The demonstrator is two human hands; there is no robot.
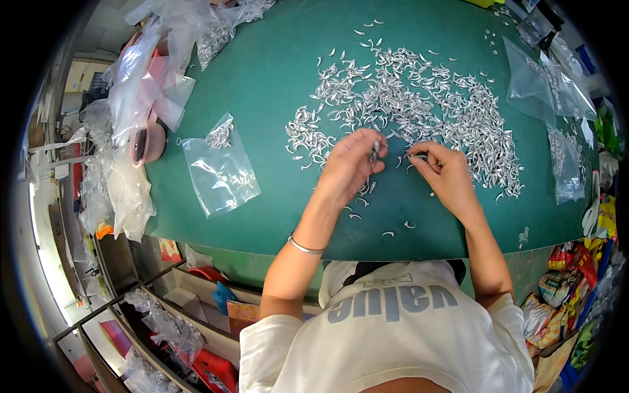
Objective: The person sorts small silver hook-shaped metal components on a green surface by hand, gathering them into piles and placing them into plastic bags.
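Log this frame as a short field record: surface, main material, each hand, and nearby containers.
surface: green table
main material: heap of small curved silver metal pieces spread across the table
left hand: pinching a few of the silver pieces, silver bangle on the wrist
right hand: fingertips on loose pieces at the heap's near edge
containers: clear plastic bag left of the hands, partly filled; more clear bags at right

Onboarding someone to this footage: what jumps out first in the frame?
The big spread of small curved silver metal pieces across the middle of the green table. At its near edge, the left hand pinches a few pieces while the right hand picks at the pile. Left of the hands lies a clear plastic bag with a few pieces inside.
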